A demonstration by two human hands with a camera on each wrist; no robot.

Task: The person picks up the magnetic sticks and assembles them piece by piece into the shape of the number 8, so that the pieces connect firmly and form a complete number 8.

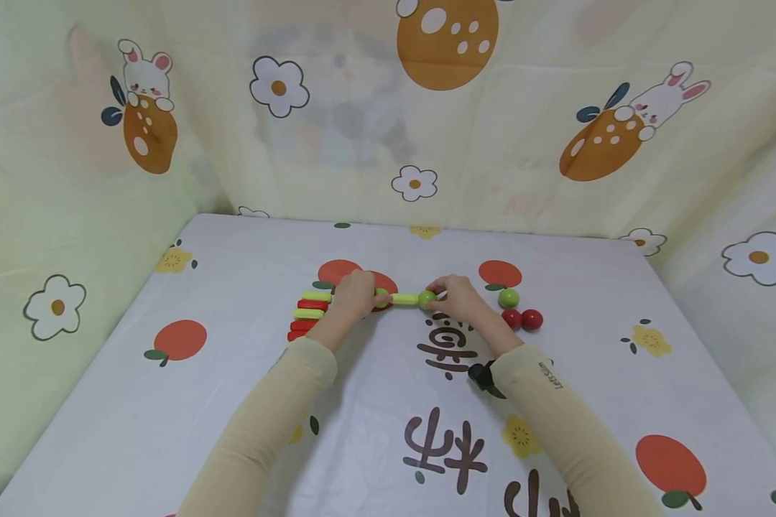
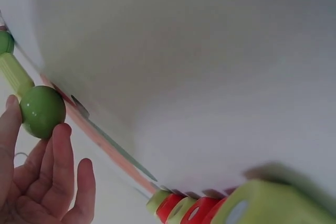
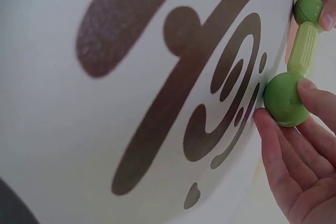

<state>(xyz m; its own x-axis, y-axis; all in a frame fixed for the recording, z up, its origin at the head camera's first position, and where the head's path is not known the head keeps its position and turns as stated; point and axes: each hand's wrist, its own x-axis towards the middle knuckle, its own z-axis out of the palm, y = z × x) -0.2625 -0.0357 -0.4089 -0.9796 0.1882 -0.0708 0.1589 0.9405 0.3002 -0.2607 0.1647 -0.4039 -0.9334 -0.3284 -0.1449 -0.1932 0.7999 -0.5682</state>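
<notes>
pinching one green ball [image 2: 44, 110] each: left hand [image 1: 354, 294], right hand [image 1: 459, 298] (fingers [image 2: 62, 148] ball-wide).

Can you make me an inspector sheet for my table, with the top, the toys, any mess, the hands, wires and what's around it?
Surface: white tablecloth printed with fruit, flowers and brown writing.
Job's things: light-green rod between left green ball and right green ball, meeting both; row of red and light-green rods, partly hidden; loose green ball near two red balls.
Clutter: black object beside the right sleeve; cannot tell what.
Hands: left hand holds the left green ball; right hand pinches the right one.
Cables: nothing seen.
Surroundings: cream cloth with bunnies and flowers, behind and at both sides.
</notes>
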